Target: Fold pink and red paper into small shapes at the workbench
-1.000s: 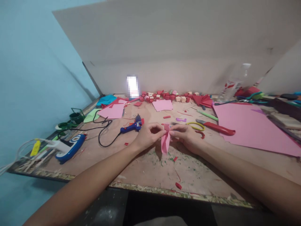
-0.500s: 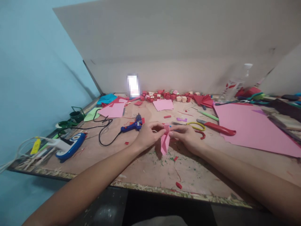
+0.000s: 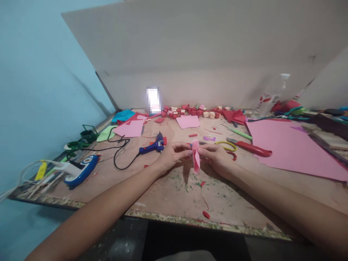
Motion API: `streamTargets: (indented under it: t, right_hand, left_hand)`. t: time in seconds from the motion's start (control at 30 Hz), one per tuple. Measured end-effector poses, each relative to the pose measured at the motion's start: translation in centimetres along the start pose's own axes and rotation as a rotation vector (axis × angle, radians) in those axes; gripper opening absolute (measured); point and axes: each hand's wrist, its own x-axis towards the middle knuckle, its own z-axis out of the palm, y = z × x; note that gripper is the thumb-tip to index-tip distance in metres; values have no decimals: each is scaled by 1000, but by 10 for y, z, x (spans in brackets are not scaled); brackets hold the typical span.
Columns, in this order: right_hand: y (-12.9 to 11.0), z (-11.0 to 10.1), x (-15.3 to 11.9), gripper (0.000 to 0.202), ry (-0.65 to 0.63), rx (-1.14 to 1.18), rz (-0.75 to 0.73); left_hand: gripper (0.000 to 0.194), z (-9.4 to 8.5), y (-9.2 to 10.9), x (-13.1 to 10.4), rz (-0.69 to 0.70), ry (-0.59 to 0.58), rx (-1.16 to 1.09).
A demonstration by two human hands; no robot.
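A narrow folded strip of pink paper (image 3: 196, 159) hangs upright above the middle of the table, its lower end free. My left hand (image 3: 175, 156) pinches it from the left, thumb and forefinger together. From the other side my right hand (image 3: 216, 156) grips it near the same height. Just behind my right hand lie scissors (image 3: 228, 145) with yellow and red handles, partly hidden by the fingers. A blue glue gun (image 3: 152, 146) rests on the table left of my left hand.
A red-handled knife (image 3: 252, 148) lies beside a large pink sheet (image 3: 293, 152) on the right. Small red paper cubes (image 3: 194, 111) line the back. A blue and white power strip (image 3: 83, 170) with cables is at left. Paper scraps (image 3: 206, 214) lie near the front edge.
The pink paper has turned in my fingers and now looks narrower. It has shifted slightly to the right, with both hands still on it.
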Motion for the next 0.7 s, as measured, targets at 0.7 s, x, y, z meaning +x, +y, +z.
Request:
streamTargets:
  t: [0.7]
  right_hand:
    - [-6,7,-4,29,55,-137,13]
  left_hand:
    - [36,-2,1,-2,-63,7,57]
